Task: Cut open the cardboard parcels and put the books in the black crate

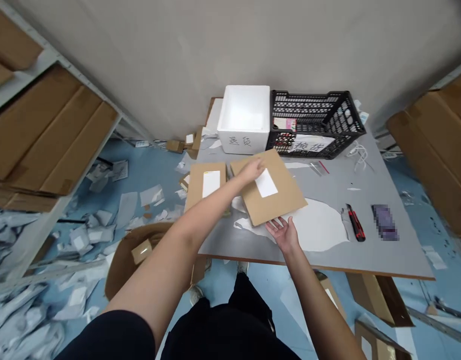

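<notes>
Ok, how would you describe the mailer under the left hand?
On the grey table, two brown mailers lie side by side. The target mailer is the skewed one on the right, with the left hand on it; the other mailer sits square, untouched.

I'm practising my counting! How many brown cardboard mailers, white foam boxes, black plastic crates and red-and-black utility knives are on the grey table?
Brown cardboard mailers: 2
White foam box: 1
Black plastic crate: 1
Red-and-black utility knife: 1
Total: 5

Head-worn view — forward and down, close over left hand (pixel 251 172) and right hand (pixel 283 234)
</notes>
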Tool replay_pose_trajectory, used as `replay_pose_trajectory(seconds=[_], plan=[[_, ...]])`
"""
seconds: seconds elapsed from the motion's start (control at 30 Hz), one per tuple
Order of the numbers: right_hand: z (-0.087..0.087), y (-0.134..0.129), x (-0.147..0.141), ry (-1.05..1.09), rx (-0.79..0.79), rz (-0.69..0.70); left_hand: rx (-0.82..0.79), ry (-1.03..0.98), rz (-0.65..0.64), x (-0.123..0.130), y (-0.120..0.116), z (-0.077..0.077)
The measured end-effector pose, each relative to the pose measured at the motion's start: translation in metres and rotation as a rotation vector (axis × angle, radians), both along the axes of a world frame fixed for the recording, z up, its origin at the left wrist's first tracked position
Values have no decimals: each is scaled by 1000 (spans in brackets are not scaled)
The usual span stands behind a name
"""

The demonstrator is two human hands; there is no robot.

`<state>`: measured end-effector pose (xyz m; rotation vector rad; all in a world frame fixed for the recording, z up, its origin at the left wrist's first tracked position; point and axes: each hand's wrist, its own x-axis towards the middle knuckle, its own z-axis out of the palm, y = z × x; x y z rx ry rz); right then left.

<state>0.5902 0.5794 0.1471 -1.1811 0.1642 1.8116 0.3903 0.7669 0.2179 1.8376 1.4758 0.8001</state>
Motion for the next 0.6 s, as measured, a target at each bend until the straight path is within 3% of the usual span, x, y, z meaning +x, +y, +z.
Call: replay_pose_trajectory(seconds=[0.07,0.17,0.33,0.43,0.5,0.6], plan=[[-1,-1,-18,-33,21,18,58,0,26,-15,-45,-6],[-3,-7,-38,-52,54,83,57,-44,89,-46,-146,-19],[-12,-17,-64,-90,58,255,-236,-18,371,-115,-350,-54],[-20,-17,-80,-154,44,315,-410,-18,550,-154,-456,-76],[-25,-14,-89,-201,41,340,-481,-30,675,-174,-511,-88],[-31,-9,-100,-265,44,373,-564,-82,879,-195,-569,-102]])
